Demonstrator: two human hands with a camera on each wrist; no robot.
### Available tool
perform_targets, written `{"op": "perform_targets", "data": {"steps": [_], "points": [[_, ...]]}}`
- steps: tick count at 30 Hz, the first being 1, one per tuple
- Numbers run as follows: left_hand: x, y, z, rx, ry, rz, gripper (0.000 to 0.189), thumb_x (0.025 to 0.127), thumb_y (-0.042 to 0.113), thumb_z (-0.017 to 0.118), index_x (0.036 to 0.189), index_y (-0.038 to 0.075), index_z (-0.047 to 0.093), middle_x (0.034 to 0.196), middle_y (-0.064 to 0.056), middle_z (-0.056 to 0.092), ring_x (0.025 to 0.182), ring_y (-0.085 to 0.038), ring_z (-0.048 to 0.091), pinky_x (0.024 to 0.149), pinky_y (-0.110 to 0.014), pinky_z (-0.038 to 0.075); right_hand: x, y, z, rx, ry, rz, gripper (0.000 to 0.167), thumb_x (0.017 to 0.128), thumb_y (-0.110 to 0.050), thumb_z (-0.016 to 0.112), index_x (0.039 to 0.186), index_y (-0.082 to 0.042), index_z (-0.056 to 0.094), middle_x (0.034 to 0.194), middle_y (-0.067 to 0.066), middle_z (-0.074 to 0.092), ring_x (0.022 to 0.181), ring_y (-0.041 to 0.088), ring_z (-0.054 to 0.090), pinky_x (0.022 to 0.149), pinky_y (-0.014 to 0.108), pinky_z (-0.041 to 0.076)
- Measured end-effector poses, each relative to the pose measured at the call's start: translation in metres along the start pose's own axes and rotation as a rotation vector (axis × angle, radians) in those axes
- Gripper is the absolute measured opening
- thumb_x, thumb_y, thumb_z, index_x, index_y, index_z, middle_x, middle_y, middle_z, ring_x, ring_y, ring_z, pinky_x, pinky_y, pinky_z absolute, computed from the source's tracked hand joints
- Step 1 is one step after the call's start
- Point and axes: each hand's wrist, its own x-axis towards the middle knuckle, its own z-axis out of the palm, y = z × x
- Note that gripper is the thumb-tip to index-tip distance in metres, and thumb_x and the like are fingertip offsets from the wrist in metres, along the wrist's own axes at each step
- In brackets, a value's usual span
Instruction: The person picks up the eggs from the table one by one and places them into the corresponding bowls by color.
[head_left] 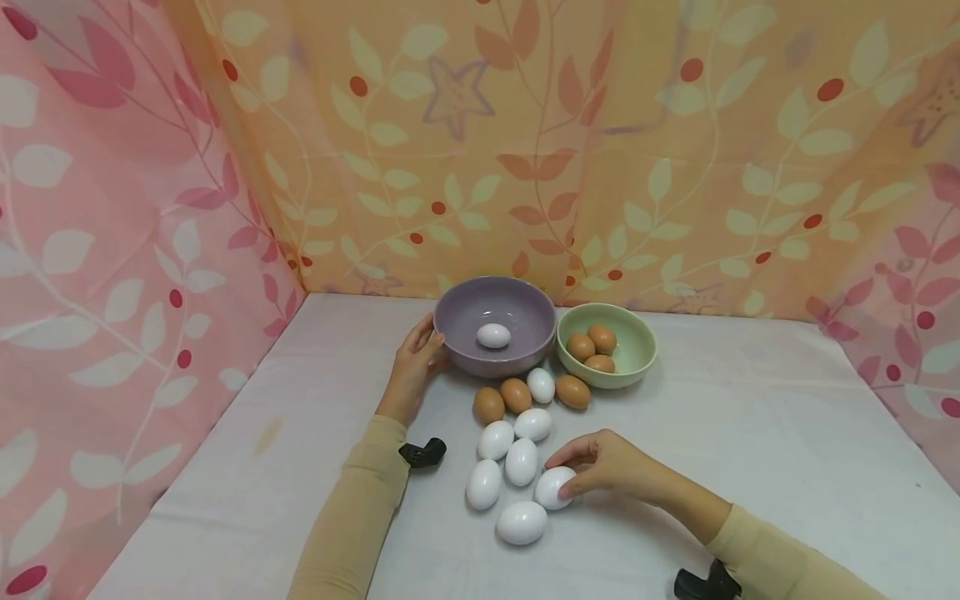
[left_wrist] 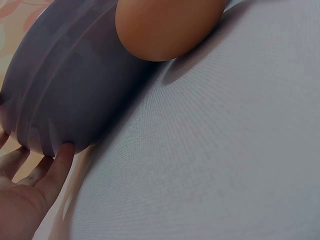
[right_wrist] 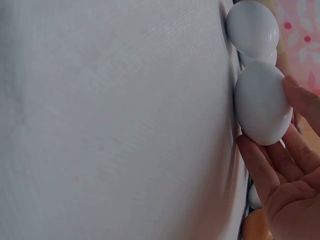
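With its fingertips on the outer wall, my left hand (head_left: pixel 409 371) touches the left side of a purple bowl (head_left: pixel 468 358). One white egg (head_left: pixel 493 336) lies inside that bowl. Thumb and fingers of my right hand (head_left: pixel 618 468) pinch a white egg (head_left: pixel 553 488) at the right edge of a loose group on the cloth. In the right wrist view the same egg (right_wrist: pixel 263 102) shows between thumb and fingertips, low over or on the cloth. Several more white eggs (head_left: pixel 522 522) lie around it. Brown eggs (head_left: pixel 489 405) and a white egg (head_left: pixel 541 386) lie before the bowls.
A smaller green bowl (head_left: pixel 637 354) stands right beside the purple one, holding brown eggs (head_left: pixel 602 338). White cloth (head_left: pixel 750 417) covers the table. Patterned curtains (head_left: pixel 465 167) hang behind and at both sides. A brown egg (left_wrist: pixel 170 25) lies close to the purple bowl in the left wrist view.
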Motion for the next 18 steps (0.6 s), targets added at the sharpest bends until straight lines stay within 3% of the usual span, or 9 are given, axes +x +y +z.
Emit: {"op": "perform_targets", "data": {"steps": [12, 18], "points": [[0.002, -0.001, -0.001, -0.002, -0.002, -0.006, 0.054, 0.102, 0.014, 0.055, 0.153, 0.017, 0.038, 0.164, -0.003, 0.030, 0.146, -0.022, 0.037, 0.112, -0.052, 0.041, 0.001, -0.005, -0.005, -0.061, 0.040, 0.061, 0.036, 0.074, -0.021, 0.087, 0.106, -0.007, 0.077, 0.100, 0.005, 0.077, 0.089, 0.009, 0.064, 0.071, 0.019, 0.052], [0.002, -0.001, -0.001, -0.002, -0.007, -0.008, 0.055, 0.102, 0.015, 0.056, 0.154, 0.016, 0.037, 0.164, -0.003, 0.030, 0.146, -0.022, 0.037, 0.113, -0.053, 0.040, 0.003, -0.018, -0.017, -0.053, 0.072, 0.036, 0.039, 0.078, -0.023, 0.084, 0.111, -0.004, 0.074, 0.103, 0.007, 0.077, 0.090, 0.010, 0.066, 0.076, 0.022, 0.054]]}}
